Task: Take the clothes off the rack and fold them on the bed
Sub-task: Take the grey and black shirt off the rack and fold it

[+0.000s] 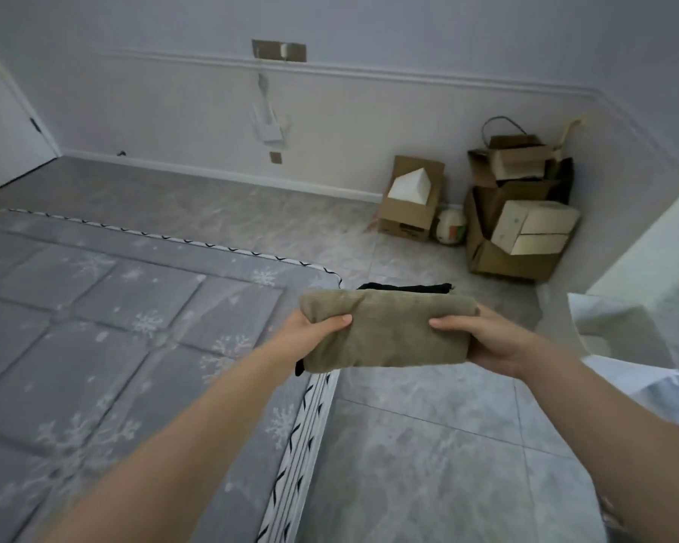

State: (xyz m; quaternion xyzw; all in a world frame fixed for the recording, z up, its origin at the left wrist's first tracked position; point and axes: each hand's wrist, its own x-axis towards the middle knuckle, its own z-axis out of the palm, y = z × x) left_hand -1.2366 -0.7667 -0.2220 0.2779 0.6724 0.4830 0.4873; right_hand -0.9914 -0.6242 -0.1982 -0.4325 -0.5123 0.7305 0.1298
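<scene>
Tan, ribbed fabric fills the middle of my view: a folded tan garment (387, 331), held flat in the air between both hands. My left hand (310, 333) grips its left end, thumb curled over the top and the fingers hidden underneath. My right hand (487, 339) grips the right end the same way, thumb lying on top of the cloth. A folded black garment (408, 287) sits under the tan one; I see only its far edge showing at 12 o'clock of the bundle and a small black tip poking out at the lower left corner (how it is folded I cannot tell).

The bundle hangs over the corner of the bed (114, 327), partly above the grey tiled floor (428, 444). The bed spreads out to 9 o'clock, its grey quilted cover printed with snowflakes and edged with a white band carrying black marks.

At 1 o'clock, against the far wall, stand several cardboard boxes (518, 213), with a pale round ball-like thing (451, 227) between two of them. Something white (624, 335) sits at 3 o'clock, too blurred for me to name.
</scene>
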